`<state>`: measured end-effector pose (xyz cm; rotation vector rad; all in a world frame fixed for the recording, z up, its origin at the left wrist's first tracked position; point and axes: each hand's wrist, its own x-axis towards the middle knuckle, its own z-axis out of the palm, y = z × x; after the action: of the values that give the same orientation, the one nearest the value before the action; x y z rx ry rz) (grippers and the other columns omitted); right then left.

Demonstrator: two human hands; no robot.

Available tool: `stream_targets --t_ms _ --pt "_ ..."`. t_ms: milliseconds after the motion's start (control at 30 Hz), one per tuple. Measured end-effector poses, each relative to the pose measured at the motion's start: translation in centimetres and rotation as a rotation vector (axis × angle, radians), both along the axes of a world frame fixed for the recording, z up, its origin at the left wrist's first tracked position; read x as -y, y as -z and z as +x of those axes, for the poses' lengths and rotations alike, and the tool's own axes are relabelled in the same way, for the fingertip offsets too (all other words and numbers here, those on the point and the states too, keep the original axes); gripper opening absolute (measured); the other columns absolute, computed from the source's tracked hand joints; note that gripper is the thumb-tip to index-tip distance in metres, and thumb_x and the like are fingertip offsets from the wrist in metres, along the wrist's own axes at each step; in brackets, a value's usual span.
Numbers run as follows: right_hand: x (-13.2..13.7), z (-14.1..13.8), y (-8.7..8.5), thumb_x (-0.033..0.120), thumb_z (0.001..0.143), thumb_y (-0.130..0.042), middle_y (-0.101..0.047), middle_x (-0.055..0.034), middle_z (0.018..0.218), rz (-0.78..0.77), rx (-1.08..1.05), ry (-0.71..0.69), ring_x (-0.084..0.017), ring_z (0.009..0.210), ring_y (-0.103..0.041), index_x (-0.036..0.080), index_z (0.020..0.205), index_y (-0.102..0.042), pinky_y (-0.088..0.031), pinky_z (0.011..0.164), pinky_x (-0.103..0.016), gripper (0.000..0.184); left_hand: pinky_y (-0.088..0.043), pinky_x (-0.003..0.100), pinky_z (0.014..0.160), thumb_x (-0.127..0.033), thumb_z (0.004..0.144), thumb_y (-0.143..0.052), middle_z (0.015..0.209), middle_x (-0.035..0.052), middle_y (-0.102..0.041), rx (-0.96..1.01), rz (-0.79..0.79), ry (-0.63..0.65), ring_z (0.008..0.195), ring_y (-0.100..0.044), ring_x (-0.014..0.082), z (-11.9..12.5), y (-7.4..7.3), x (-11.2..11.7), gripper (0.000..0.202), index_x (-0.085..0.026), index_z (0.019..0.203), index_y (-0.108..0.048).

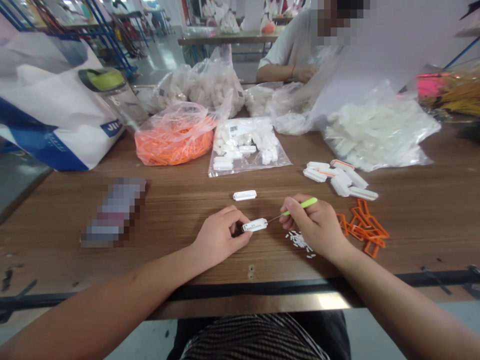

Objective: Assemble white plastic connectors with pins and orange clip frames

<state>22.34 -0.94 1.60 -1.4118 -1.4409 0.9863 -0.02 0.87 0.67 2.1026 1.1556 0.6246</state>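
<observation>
My left hand [221, 235] pinches a small white plastic block [255, 225] just above the wooden table [180, 200]. My right hand [317, 225] grips a thin tool with a green handle [302, 204]; its metal tip touches the right end of the block. A second white block [244, 195] lies on the table just beyond. Tiny white bits [300, 242] lie scattered under my right hand.
Right of my hand lie orange frames [362, 227] and a cluster of white blocks [339, 177]. Bags of orange parts [174, 137] and white parts [245, 145] sit further back. Another person [300, 50] works across the table. A large white-and-blue bag [52, 115] stands left.
</observation>
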Motion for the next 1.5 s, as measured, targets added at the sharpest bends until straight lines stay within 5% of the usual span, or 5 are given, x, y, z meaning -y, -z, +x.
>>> stream_targets --t_ms 367,933,1167,1500 --pt "1.1 -1.1 -1.9 0.030 0.097 -0.042 -0.057 0.0010 0.054 0.341 0.526 -0.142 -0.011 0.048 -0.053 0.020 0.062 -0.052 -0.040 0.051 -0.026 0.038 -0.036 0.025 0.055 -0.020 0.077 -0.063 0.064 -0.0044 -0.045 0.025 -0.007 -0.014 0.055 -0.044 0.0097 0.1 0.1 -0.1 0.006 -0.019 0.080 -0.068" --pt "0.3 -0.5 -0.5 0.044 0.090 -0.053 -0.065 -0.0025 0.055 0.017 -0.041 0.064 -0.012 0.045 -0.062 0.017 0.069 -0.062 -0.051 0.045 -0.022 0.036 -0.038 0.025 0.056 -0.022 0.078 -0.063 0.064 -0.0042 -0.047 -0.015 0.002 0.007 0.057 -0.046 0.0103 0.0 0.0 0.0 0.006 -0.019 0.081 -0.067" --pt "0.2 -0.5 -0.1 0.044 0.091 -0.051 -0.065 -0.0023 0.056 0.001 0.003 0.051 -0.012 0.047 -0.063 0.017 0.070 -0.062 -0.050 0.045 -0.022 0.035 -0.037 0.024 0.056 -0.020 0.078 -0.064 0.066 -0.0045 -0.047 -0.004 -0.011 0.008 0.056 -0.046 0.0097 0.1 -0.2 -0.1 0.006 -0.019 0.082 -0.067" --pt "1.1 -0.9 -0.5 0.033 0.095 -0.046 -0.068 -0.0014 0.063 0.244 0.370 -0.027 -0.013 0.056 -0.066 0.020 0.071 -0.061 -0.049 0.057 -0.026 0.031 -0.036 0.024 0.056 -0.020 0.078 -0.064 0.064 -0.0048 -0.045 0.001 0.011 0.003 0.056 -0.045 0.0103 0.0 0.1 0.0 0.005 -0.020 0.081 -0.067"
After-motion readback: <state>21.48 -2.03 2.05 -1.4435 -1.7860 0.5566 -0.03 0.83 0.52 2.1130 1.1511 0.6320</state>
